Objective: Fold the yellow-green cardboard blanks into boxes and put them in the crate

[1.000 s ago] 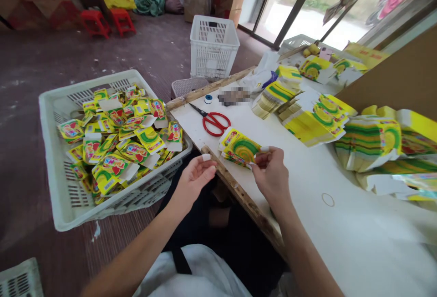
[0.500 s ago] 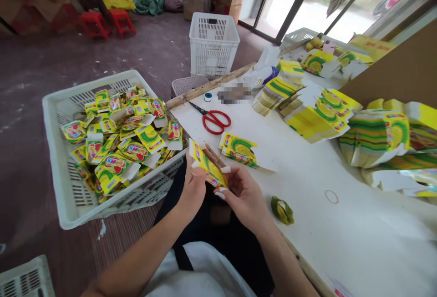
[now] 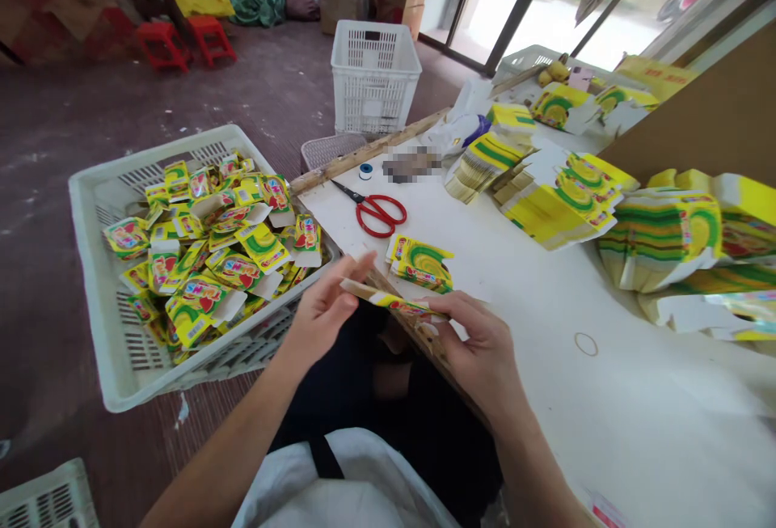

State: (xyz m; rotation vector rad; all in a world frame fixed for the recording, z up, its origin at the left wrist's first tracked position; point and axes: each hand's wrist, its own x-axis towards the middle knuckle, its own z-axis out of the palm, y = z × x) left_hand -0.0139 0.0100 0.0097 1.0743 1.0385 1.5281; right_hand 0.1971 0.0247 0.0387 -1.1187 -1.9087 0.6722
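Currently, a slim yellow carton [image 3: 397, 302] is held above the front edge of the white worktop [image 3: 660, 407], turned almost edge-on to the camera. Its right end is clamped in the grip of the right hand [image 3: 478, 346], between the thumb and the bent fingers. Its far end is met by the left hand [image 3: 324, 306], whose thumb and fingers are spread around it; whether that end is pinched or only touched cannot be told. White coverings are worn on some of the fingertips. Just beyond the held piece, a second carton [image 3: 421, 264] is laid on the worktop, near red-handled scissors [image 3: 381, 214] whose blades are pointed toward the left. Behind the blades, a small blue-and-white spool [image 3: 365, 171] is seen. Beside the left arm, a white plastic crate [image 3: 90, 269] is piled with small yellow cartons [image 3: 224, 249], tipped at many angles, some with white flaps exposed. Stacks of yellow-and-green cartons [image 3: 558, 196] are set farther back on the right, and more bundles [image 3: 660, 245] are placed beside a brown board [image 3: 703, 116]. Nearer the right arm, a thin loop [image 3: 586, 344] is left lying flat.
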